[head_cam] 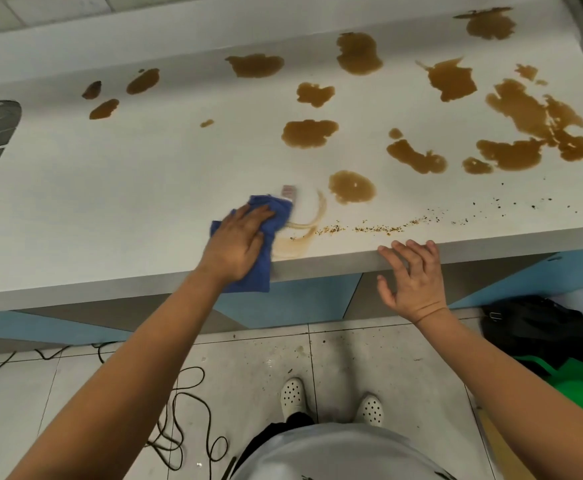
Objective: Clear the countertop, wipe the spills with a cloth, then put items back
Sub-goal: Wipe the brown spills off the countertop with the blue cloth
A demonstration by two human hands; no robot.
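Your left hand presses a blue cloth at the table's near edge.

The white table (pixel 117 188) carries many brown spills (pixel 309 133) across its middle and right, with a line of crumbs (pixel 376 229) near the front edge. The cloth (pixel 266 216) lies under your left hand (pixel 236 244), fingers laid fairly flat over it, its lower end hanging over the edge beside a smeared brown arc. Your right hand (pixel 413 275) is spread and holds nothing, fingertips touching the table's front edge, well right of the cloth.
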